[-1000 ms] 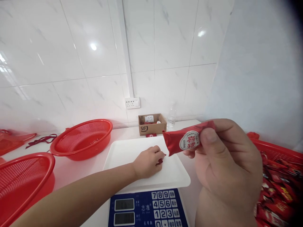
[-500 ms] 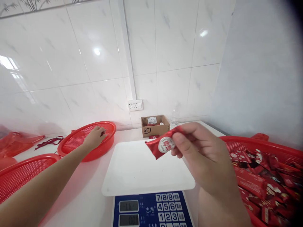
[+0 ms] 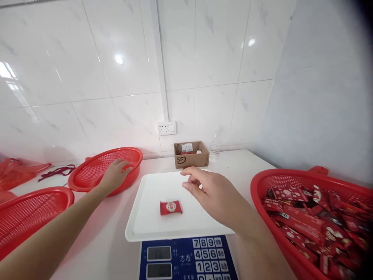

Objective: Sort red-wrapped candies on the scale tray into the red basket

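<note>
A small red wrapped packet (image 3: pixel 171 207) with a round white label lies on the white tray (image 3: pixel 145 225) of a weighing scale (image 3: pixel 183 258). Above the tray's right half is my right hand (image 3: pixel 215 194), thumb and fingers apart, holding nothing. My left hand (image 3: pixel 115 175) reaches over the far red plastic basket (image 3: pixel 96 165), its fingers loosely stretched near the right rim, with nothing seen in them. I cannot tell if it touches the basket. At the right, another red basket (image 3: pixel 258 186) is filled with many red packets (image 3: pixel 305 221).
A small cardboard box (image 3: pixel 192 159) and a clear plastic bottle (image 3: pixel 215 147) stand at the back by the tiled wall. A third red basket (image 3: pixel 35 198) is at the left, with red plastic bags (image 3: pixel 20 173) and a dark red ribbon (image 3: pixel 58 171) behind it.
My right hand has let go of the red packet, which now lies on the scale tray. My left hand's fingers have loosened over the far basket. The view has shifted slightly.
</note>
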Motion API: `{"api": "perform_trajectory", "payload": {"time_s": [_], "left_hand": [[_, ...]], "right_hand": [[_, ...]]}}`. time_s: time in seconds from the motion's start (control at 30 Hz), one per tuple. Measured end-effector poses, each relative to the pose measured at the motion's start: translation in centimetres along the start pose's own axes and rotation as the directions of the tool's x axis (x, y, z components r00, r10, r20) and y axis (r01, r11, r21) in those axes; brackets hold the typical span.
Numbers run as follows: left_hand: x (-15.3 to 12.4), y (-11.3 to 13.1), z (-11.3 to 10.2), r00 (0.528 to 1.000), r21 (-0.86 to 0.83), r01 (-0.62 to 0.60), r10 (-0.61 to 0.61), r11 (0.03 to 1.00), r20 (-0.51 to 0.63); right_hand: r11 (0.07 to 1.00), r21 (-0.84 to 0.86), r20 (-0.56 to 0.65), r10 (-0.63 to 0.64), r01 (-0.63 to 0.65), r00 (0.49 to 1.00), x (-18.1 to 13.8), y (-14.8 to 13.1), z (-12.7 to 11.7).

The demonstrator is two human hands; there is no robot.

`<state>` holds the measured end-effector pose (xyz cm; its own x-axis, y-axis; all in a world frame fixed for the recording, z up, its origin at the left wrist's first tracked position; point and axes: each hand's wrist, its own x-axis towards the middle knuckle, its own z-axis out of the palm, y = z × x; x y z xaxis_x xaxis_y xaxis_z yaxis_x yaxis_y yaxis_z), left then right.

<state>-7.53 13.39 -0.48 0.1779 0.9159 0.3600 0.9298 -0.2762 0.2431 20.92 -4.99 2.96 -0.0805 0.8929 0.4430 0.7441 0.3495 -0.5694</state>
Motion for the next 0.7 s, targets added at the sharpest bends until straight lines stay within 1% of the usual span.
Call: {"api": "perform_trajectory", "payload": {"time_s": [0.07, 0.13, 0.17, 0.23, 0.3, 0.33, 0.4, 0.47, 0.57, 0.63, 0.7], "left_hand": [[-1.8, 2.4, 0.4, 0.995, -0.064, -0.102, 0.101, 0.993, -0.012], [-4.2, 5.0, 0.9, 0.970, -0.139, -0.235, 0.241, 0.962, 0.029], [-5.4, 6.1, 1.2, 0.945, -0.179, -0.304, 0.320, 0.936, 0.069], [-7.7, 8.1, 1.8, 0.871, -0.253, -0.422, 0.467, 0.870, 0.153], [-9.0, 9.3, 2.5, 0.811, -0.299, -0.487, 0.552, 0.821, 0.194], [-9.2, 9.6, 2.9, 0.795, -0.310, -0.502, 0.572, 0.807, 0.202], [-8.9, 9.8, 3.7, 0.791, -0.315, -0.510, 0.580, 0.801, 0.194], [-8.3, 9.7, 4.3, 0.803, -0.317, -0.504, 0.571, 0.804, 0.172], [-7.9, 9.7, 4.0, 0.810, -0.353, -0.501, 0.572, 0.791, 0.132], [-8.3, 9.9, 3.0, 0.820, -0.395, -0.493, 0.566, 0.775, 0.088], [-8.8, 9.9, 1.6, 0.855, -0.438, -0.448, 0.517, 0.779, 0.045]], "right_hand": [[0.999, 0.031, 0.018, -0.024, 0.024, 1.000, -0.2, -0.1, 0.0], [0.999, 0.043, 0.034, -0.024, 0.023, 0.999, -0.4, -0.3, 0.0], [0.999, 0.045, 0.038, -0.020, 0.019, 0.999, -0.5, -0.3, 0.0], [0.999, 0.043, 0.039, -0.016, 0.014, 0.999, -0.6, -0.5, 0.0], [0.999, 0.038, 0.034, -0.018, 0.017, 0.999, -0.6, -0.7, 0.1], [0.999, 0.036, 0.029, -0.026, 0.024, 0.999, -0.7, -0.8, 0.1], [0.998, 0.037, 0.019, -0.047, 0.046, 0.999, -0.8, -1.2, 0.2], [0.997, 0.048, 0.007, -0.063, 0.063, 0.998, -1.1, -1.7, 0.1], [0.995, 0.078, -0.046, -0.051, 0.054, 0.998, -1.7, -1.8, -0.3], [0.996, 0.084, -0.127, 0.022, -0.011, 0.992, -2.5, -0.9, -0.7], [0.987, 0.055, -0.194, 0.157, -0.149, 0.968, -3.9, 0.6, -1.3]]}}
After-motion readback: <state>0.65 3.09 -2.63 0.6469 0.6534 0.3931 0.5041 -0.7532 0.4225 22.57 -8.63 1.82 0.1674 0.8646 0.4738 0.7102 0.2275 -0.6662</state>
